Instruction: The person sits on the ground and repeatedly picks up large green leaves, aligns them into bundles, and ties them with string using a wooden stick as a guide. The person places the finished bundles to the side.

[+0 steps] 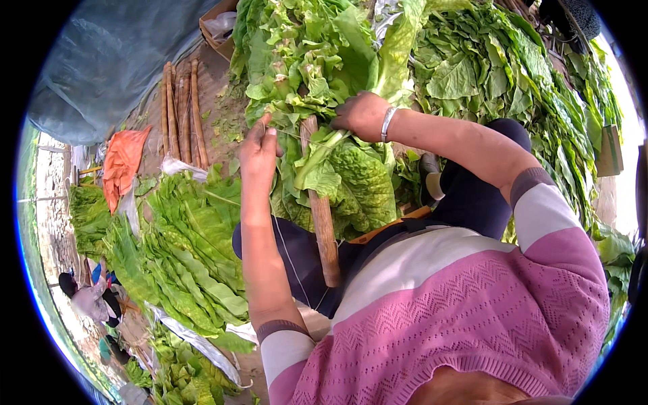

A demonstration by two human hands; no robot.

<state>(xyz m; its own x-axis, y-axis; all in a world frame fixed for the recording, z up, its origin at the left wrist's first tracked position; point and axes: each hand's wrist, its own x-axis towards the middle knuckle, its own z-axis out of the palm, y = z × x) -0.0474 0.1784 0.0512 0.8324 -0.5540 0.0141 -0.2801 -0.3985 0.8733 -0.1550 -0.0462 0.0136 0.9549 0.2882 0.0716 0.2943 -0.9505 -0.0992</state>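
A round wooden stick (pixel 324 233) slopes from my lap up between my hands, with large green leaves (pixel 361 189) hanging around its upper part. To the left of the stick, my left hand (pixel 259 147) is closed in a pinch on a thin string (pixel 289 134), which runs taut toward the stick. More of this string trails down beside my left forearm. My right hand (pixel 364 116), with a silver bracelet (pixel 388 124) at the wrist, is closed at the leaf stalks just right of the stick's top. Its fingertips are partly hidden among the leaves.
A thick row of leaves (pixel 300 54) lies beyond my hands. Leaf piles lie at the left (pixel 182 236) and right (pixel 466 74). Several bare sticks (pixel 182 115) rest near an orange cloth (pixel 125 165) and a bluish plastic sheet (pixel 121 61). Another person (pixel 94 300) is at the far left.
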